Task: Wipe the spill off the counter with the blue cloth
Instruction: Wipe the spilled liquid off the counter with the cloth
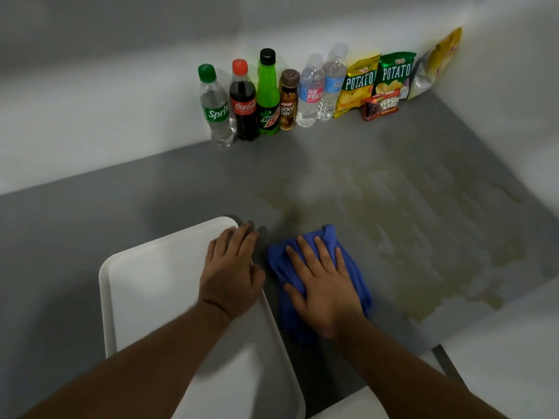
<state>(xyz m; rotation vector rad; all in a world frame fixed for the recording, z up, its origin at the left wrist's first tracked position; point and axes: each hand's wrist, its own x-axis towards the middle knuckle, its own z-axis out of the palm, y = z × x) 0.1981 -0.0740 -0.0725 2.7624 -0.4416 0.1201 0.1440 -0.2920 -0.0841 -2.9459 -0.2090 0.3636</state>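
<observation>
A crumpled blue cloth (328, 237) lies on the grey counter (90, 225), just right of a white tray. My right hand (323, 282) presses flat on the cloth with its fingers spread and straight. A pale yellowish spill (423, 225) spreads in smeared patches over the counter to the right of the cloth and behind it, reaching toward the right wall. My left hand (233, 267) rests with straight fingers on the far right corner of the white tray (145, 291).
Several drink bottles (245, 107) stand in a row against the back wall, with snack bags (378, 80) and a small red packet (381, 108) beside them in the corner. White walls close the counter at the back and the right.
</observation>
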